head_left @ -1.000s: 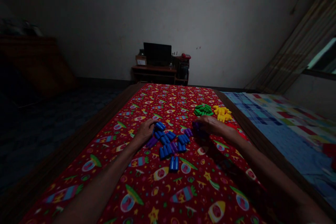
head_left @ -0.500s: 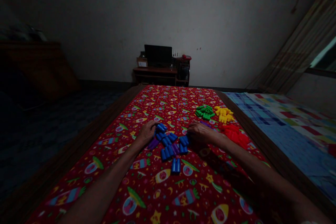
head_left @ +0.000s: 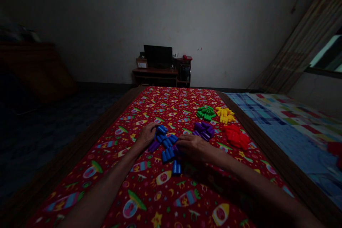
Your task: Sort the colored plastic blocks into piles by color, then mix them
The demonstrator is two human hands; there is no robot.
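Loose blue plastic building blocks (head_left: 167, 143) lie in a group on the red patterned cloth (head_left: 160, 199). A few purple ones are among them, such as a purple block (head_left: 154, 146) at the group's left edge. My left hand (head_left: 147, 134) rests at the far left of this group, loosely curved, with fingertips against a blue block (head_left: 161, 129). My right hand (head_left: 192, 146) reaches over the group's right side, fingers together and bent down. Its fingertips are by a purple block, and what they hold, if anything, is hidden. Nearest me lies another blue block (head_left: 176, 167).
Separate piles of purple blocks (head_left: 204, 130), red blocks (head_left: 236, 137), green blocks (head_left: 206, 113) and yellow blocks (head_left: 226, 115) lie on the right. A desk (head_left: 155, 72) with a monitor (head_left: 158, 56) stands by the far wall. A bed (head_left: 267, 121) is to the right.
My right hand has moved left and nearer from beside the purple pile, which now shows, onto the blue group. My left hand has hardly moved.
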